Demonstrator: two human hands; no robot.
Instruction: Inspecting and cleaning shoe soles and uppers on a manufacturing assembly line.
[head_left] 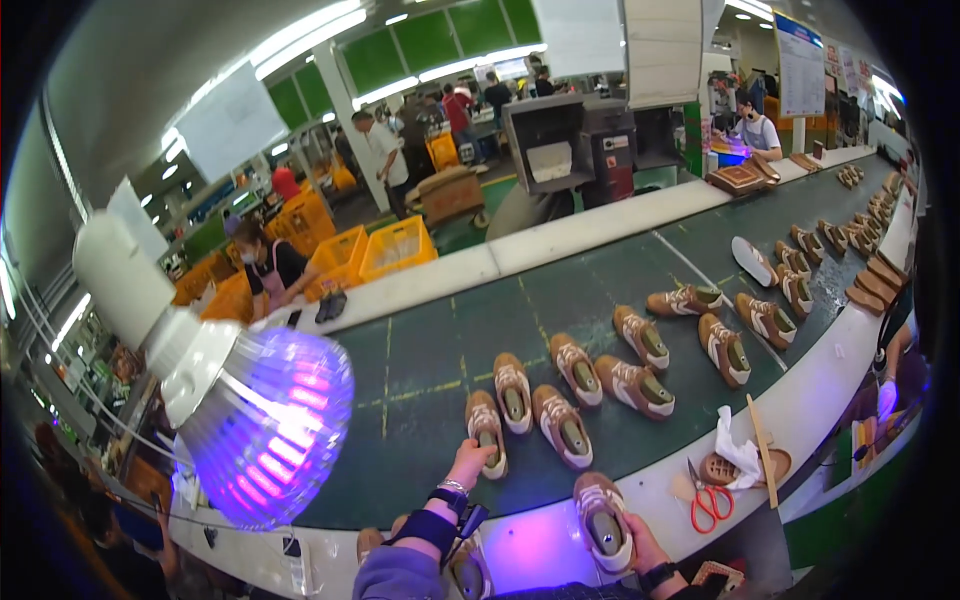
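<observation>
Far L, close to the camera, a big lamp [270,420] w/ a purple-blue glow; past it a co-worker in a pink apron [265,270], beside yellow bins [395,250]. Next, the L hand [470,464] at the heel of a brown-and-white shoe [483,422], which sits toe-away at the near edge of a dark green belt [420,345] — thumb & fingers pinch the heel end; can't tell how hard. Other shoes [562,425] of the same kind run off to the R. Nearer, at the white ledge [520,545], the R hand [645,548] is curled round the R side & heel of a second shoe [597,495], toe away; fingers underneath are hidden, & can't tell if the sole touches the ledge. Both shoes have an olive insert [605,532], so they'd prob. feel firm & fairly solid, not fragile, w/ a softer upper that could mark; best hold is heel + sides, off the laces. Farther R: red-handled scissors [710,507], crumpled white tissue [737,450], a wooden stick [762,452].
</observation>
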